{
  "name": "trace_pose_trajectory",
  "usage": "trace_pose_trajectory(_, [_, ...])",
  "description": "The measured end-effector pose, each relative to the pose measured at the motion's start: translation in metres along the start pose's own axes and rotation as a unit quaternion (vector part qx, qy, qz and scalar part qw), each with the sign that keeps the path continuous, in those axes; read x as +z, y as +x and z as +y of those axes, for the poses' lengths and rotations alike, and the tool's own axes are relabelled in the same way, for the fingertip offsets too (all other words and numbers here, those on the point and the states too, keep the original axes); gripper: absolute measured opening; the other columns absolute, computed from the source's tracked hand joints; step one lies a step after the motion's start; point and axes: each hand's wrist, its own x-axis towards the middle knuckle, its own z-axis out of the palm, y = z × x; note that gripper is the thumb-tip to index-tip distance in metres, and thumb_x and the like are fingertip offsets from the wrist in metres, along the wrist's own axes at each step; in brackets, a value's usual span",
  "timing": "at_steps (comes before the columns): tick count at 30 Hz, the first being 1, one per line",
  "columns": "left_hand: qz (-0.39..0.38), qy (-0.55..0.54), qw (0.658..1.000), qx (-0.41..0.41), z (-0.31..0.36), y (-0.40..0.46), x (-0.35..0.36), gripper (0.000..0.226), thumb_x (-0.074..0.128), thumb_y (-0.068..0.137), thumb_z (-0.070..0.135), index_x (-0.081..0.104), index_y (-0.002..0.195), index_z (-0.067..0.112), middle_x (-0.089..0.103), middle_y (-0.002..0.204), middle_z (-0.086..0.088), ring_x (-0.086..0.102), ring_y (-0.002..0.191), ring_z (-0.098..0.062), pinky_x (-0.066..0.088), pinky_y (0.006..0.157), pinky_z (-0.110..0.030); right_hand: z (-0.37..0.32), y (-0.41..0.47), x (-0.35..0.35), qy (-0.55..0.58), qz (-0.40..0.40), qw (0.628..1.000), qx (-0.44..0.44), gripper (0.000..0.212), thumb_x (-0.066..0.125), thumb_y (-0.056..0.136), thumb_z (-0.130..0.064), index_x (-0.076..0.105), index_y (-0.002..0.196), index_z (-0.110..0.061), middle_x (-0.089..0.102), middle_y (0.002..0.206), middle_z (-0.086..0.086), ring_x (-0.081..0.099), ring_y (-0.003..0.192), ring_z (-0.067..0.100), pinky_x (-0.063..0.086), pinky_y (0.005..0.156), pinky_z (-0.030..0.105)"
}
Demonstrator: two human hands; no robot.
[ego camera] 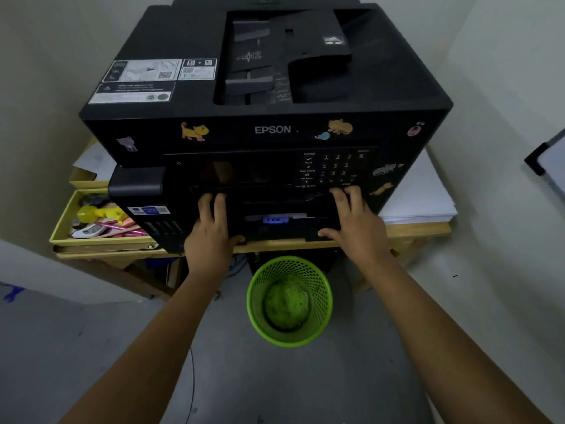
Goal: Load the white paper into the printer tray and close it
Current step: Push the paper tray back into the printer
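Note:
A large black Epson printer (269, 87) with cat stickers sits on a wooden table. Its black paper tray (284, 231) lies at the bottom front, pushed nearly flush with the body; a blue guide tab (275, 220) shows above it. My left hand (211, 228) grips the tray's left front, fingers flat on top and thumb under the edge. My right hand (351, 221) holds the tray's right front the same way. A stack of white paper (419, 197) rests on the table to the right of the printer. Paper inside the tray is hidden.
A yellow box (65, 218) with pens and small items stands left of the printer. A green mesh wastebasket (289, 301) stands on the grey floor under the table edge (422, 232). Walls close in on both sides; a whiteboard corner (550, 160) shows at right.

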Motion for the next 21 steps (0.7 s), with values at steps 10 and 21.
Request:
trace_pose_trajectory(10, [-0.006,0.007,1.0,-0.021,0.0027,0.0057,0.0027,0.09,0.094,0.073,0.036,0.041,0.143,0.015,0.038,0.154,-0.017,0.069,0.093,-0.046,0.057,0.053,-0.045,-0.0031,0.0004,0.0029,-0.017,0.008,1.0,0.011,0.093,0.093,0.074,-0.052,0.049,0.146,-0.014,0.049,0.136,0.013,0.073,0.083,0.025,0.059,0.051,0.037])
trace_pose_trajectory(21, [0.007,0.01,1.0,-0.008,0.0048,0.0054,0.0035,0.091,0.095,0.072,0.033,0.042,0.143,0.011,0.04,0.153,-0.013,0.069,0.093,-0.043,0.057,0.053,-0.043,-0.003,0.0014,0.0056,-0.012,0.007,1.0,0.007,0.093,0.094,0.074,-0.052,0.047,0.146,-0.016,0.046,0.136,0.011,0.073,0.087,0.024,0.059,0.052,0.037])
